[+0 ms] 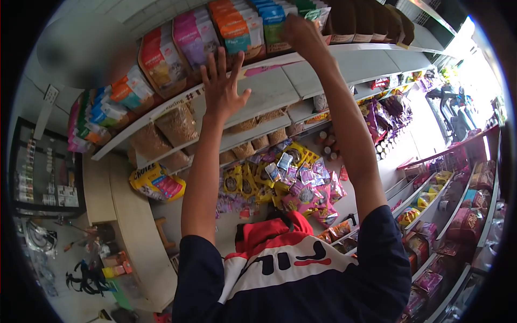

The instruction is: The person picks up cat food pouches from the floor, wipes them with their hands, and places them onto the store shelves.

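My left hand (222,89) is raised with its fingers spread, in front of the upper shelf's edge, near the purple and orange pouches. It holds nothing. My right hand (302,35) reaches higher, its fingers bent at the green and blue pouches (273,22); what it grips, if anything, is hidden. Beside these stand boxes of orange pouches (237,29), purple pouches (194,40) and red pouches (161,59) in a row on the upper shelf (269,65). Brown boxes (355,21) continue the row to the right.
Clear bags of brown pellets (177,124) sit on lower shelves. Many yellow and purple packets (291,177) lie heaped on the floor, with a yellow bag (156,182) to their left. Stocked racks (431,210) stand at the right, a wooden counter (134,231) at the left.
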A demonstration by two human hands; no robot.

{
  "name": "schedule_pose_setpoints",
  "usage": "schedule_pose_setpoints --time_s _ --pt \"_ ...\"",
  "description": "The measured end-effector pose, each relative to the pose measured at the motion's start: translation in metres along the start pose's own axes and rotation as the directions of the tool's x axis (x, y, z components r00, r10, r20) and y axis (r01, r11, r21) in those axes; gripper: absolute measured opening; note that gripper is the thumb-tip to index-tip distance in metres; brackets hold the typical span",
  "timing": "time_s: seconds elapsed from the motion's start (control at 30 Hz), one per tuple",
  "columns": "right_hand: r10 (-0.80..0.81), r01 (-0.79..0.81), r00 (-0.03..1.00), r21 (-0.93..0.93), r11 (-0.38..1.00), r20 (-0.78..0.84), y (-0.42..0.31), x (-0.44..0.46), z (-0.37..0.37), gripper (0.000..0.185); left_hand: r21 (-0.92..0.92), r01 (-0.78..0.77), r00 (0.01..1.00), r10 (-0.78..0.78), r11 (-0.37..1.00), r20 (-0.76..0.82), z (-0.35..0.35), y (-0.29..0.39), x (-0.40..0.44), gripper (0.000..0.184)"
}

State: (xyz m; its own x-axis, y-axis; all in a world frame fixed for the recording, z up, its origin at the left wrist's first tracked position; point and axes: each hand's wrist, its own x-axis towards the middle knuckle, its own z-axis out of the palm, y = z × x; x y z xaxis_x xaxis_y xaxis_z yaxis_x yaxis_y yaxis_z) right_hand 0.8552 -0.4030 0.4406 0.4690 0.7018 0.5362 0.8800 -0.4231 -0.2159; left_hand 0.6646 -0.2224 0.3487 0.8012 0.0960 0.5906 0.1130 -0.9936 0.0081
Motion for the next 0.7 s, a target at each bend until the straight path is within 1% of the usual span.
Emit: schedule_pose_setpoints --time_s 0.03,0.07,0.1,0.13,0.2,0.23,0.27,0.37,0.4,0.47,0.5,0.6,0.63,0.7 --pt "-0.052 0.038 0.974 -0.068 0.997 -0.22 -0.021 -0.005 -0.011 0.028 0.012 -0.003 1.0 0.003 1.0 -0.017 0.002 0.0 -0.001 0.105" --pt "-0.112 0.057 0.898 -0.14 0.988 -0.426 -0.039 -0.012 -0.017 0.036 0.023 -0.008 0.999 0.008 1.0 -0.032 0.003 -0.001 -0.001 0.104" --pt "-0.173 0.052 0.777 -0.212 0.976 -0.605 -0.048 -0.019 -0.016 0.043 0.019 0.001 1.0 -0.001 1.0 -0.013 0.004 -0.002 -0.001 0.104" --pt "-0.16 0.048 0.789 -0.201 0.978 -0.594 -0.044 -0.019 -0.006 0.043 0.021 -0.014 0.999 0.014 1.0 -0.034 0.004 -0.002 -0.001 0.105" --pt "-0.163 0.116 0.779 -0.116 0.986 -0.606 -0.023 -0.009 0.022 0.044 0.022 -0.044 0.996 0.046 0.999 -0.075 0.006 -0.003 -0.002 0.106" --pt "-0.166 0.15 0.771 -0.077 0.986 -0.615 -0.016 -0.006 0.032 0.046 0.015 -0.04 0.997 0.041 0.999 -0.061 0.008 -0.004 -0.003 0.106" --pt "-0.161 0.147 0.778 -0.073 0.986 -0.607 -0.012 -0.005 0.037 0.046 0.002 -0.056 0.996 0.056 0.998 -0.069 0.009 -0.006 -0.003 0.106" --pt "-0.144 0.107 0.78 -0.098 0.989 -0.609 -0.007 -0.007 0.045 0.055 -0.027 -0.082 0.993 0.079 0.996 -0.085 0.009 -0.008 0.0 0.105" --pt "-0.143 0.107 0.786 -0.096 0.99 -0.602 -0.013 -0.009 0.042 0.055 -0.038 -0.112 0.989 0.107 0.993 -0.106 0.006 -0.008 0.002 0.104" --pt "-0.127 0.085 0.744 -0.096 0.992 -0.656 -0.026 -0.019 0.039 0.049 -0.057 -0.161 0.978 0.152 0.985 -0.141 -0.001 -0.006 -0.001 0.101" --pt "-0.12 0.077 0.721 -0.093 0.993 -0.683 -0.036 -0.023 0.035 0.047 -0.057 -0.147 0.981 0.139 0.987 -0.132 -0.004 -0.003 -0.004 0.101" --pt "-0.089 0.048 0.639 -0.076 0.996 -0.764 -0.063 -0.033 0.029 0.039 -0.247 -0.144 0.974 0.092 0.958 -0.208 -0.013 0.002 -0.018 0.087" --pt "-0.076 0.034 0.611 -0.069 0.997 -0.788 -0.068 -0.035 0.033 0.037 -0.246 -0.132 0.977 0.084 0.96 -0.196 -0.017 0.001 -0.032 0.087" --pt "0.049 0.11 0.678 0.167 0.98 -0.734 -0.054 -0.065 0.062 0.034 -0.402 0.046 0.998 -0.056 0.915 -0.014 -0.024 0.004 -0.079 0.077"
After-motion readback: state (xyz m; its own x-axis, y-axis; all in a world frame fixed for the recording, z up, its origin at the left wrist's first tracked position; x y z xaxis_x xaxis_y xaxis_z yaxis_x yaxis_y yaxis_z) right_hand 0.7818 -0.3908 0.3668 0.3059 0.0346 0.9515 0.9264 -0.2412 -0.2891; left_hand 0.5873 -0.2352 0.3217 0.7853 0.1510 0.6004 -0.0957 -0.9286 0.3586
